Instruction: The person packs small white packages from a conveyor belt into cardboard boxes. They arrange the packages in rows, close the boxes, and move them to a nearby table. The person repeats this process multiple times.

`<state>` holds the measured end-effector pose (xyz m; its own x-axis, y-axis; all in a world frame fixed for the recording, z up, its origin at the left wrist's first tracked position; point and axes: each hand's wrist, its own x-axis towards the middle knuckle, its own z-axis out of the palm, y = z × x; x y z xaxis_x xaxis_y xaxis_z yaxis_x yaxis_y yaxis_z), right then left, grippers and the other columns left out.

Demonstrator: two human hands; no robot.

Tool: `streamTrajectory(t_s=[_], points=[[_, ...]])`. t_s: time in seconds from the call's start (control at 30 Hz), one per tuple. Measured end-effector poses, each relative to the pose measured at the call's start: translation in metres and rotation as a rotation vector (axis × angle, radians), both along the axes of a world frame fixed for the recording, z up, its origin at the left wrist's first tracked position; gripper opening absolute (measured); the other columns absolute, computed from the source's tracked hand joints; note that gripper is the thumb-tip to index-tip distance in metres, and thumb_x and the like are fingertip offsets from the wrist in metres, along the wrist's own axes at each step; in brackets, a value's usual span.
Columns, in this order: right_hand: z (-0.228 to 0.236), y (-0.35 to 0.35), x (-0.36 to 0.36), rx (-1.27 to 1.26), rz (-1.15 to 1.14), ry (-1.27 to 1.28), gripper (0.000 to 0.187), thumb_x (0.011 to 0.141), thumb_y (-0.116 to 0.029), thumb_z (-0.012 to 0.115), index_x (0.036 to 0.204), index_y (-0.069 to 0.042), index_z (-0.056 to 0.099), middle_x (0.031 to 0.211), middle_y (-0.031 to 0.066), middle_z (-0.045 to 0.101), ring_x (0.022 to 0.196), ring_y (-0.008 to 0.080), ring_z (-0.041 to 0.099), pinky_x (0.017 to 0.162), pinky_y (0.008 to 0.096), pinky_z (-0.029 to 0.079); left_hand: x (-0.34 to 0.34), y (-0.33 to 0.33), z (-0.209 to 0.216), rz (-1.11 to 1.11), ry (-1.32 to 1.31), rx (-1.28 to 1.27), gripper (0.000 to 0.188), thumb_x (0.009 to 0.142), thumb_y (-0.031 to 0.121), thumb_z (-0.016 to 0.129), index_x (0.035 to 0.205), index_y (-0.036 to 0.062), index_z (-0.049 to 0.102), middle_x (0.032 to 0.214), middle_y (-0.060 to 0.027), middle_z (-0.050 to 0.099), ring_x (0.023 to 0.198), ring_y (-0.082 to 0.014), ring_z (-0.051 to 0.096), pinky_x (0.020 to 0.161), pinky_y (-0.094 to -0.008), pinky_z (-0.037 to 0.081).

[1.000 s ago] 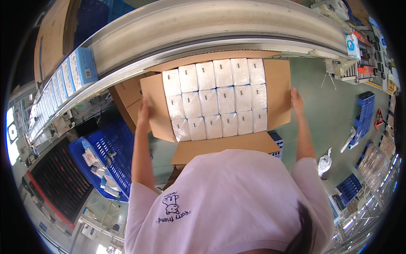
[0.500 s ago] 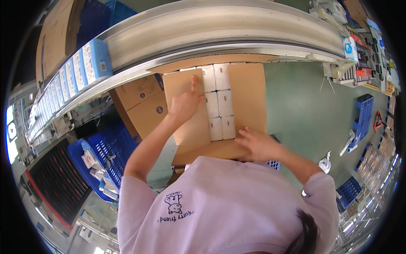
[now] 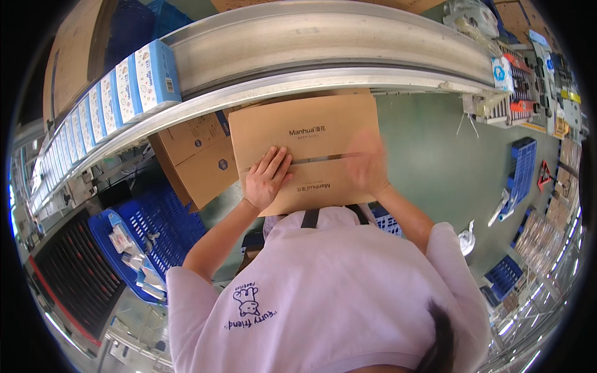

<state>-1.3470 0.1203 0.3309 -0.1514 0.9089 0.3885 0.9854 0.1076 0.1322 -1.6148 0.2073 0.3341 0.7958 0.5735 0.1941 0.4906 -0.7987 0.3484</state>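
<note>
A brown cardboard carton point(image 3: 267, 127) stands in front of me with its far and near top flaps folded down. Only a narrow gap shows between the two flaps, and the contents are hidden beneath them. My left hand point(image 3: 267, 179) lies flat across the gap at the carton's left side, fingers stretched and holding nothing. Over the right end of the flaps is my right hand point(image 3: 368, 166), smeared by motion, so its fingers cannot be made out.
A metal conveyor point(image 3: 323, 37) runs beyond the carton, with a row of blue-and-white packs point(image 3: 146, 78) at its left. Another carton point(image 3: 199, 155) sits to the left. Nearby is a blue basket point(image 3: 155, 224) holding packs. Blue crates point(image 3: 522, 165) stand on the floor at right.
The far and near flaps have come down over the side flaps, covering the white packs. My left hand has moved lower onto the flaps; my right hand has moved up the carton's right side.
</note>
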Motion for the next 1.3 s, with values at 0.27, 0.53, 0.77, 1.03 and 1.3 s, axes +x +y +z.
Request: streamTrajectory(t_s=[0.27,0.53,0.77,1.03,1.3], points=[[-0.019,0.012,0.042,-0.559,-1.017,0.800,0.059,0.092,-0.049,0.027,0.124,-0.001,0.040,0.091,0.0273,0.060,0.083,0.0448,0.057,0.076,0.0494,0.045,-0.021,0.033,0.003,0.424,-0.491,-0.479,0.040,0.086,0.025,0.055,0.117,0.0011,0.050,0.123,-0.0115,0.050,0.112,-0.0236,0.049,0.085,-0.0342,0.042],[-0.091,-0.059,0.204,-0.480,-1.071,1.355,0.082,0.084,-0.069,0.025,0.122,0.000,0.051,0.117,0.0273,0.052,0.117,0.0385,0.044,0.101,0.0395,0.029,0.012,0.032,-0.089,0.478,-0.745,-2.020,0.079,0.082,0.069,0.035,0.141,0.0181,0.022,0.144,-0.0025,0.026,0.130,-0.0274,0.026,0.106,-0.0434,0.021],[-0.116,-0.186,0.188,-0.220,-1.240,1.912,0.084,0.082,-0.072,0.025,0.118,-0.002,0.055,0.127,0.0216,0.047,0.121,0.0347,0.041,0.101,0.0409,0.031,0.107,-0.001,0.014,0.351,-0.564,-1.921,0.071,0.087,0.059,0.039,0.139,0.0114,0.026,0.140,-0.0082,0.032,0.122,-0.0280,0.037,0.100,-0.0428,0.032],[-0.063,-0.429,0.249,0.343,-1.779,1.805,0.076,0.087,-0.062,0.019,0.116,-0.002,0.056,0.120,0.0204,0.053,0.112,0.0355,0.049,0.093,0.0438,0.039,0.403,-0.102,0.051,0.133,0.000,-1.760,0.072,0.087,0.058,0.040,0.137,0.0078,0.027,0.137,-0.0102,0.034,0.120,-0.0276,0.040,0.097,-0.0413,0.035],[-0.019,-0.494,0.300,0.639,-2.084,1.810,0.074,0.087,-0.062,0.019,0.116,-0.005,0.056,0.119,0.0171,0.054,0.114,0.0342,0.049,0.093,0.0449,0.039,0.620,-0.158,0.036,-0.211,0.311,-1.639,0.072,0.088,0.057,0.040,0.135,0.0043,0.028,0.135,-0.0122,0.037,0.117,-0.0272,0.043,0.094,-0.0399,0.038]])
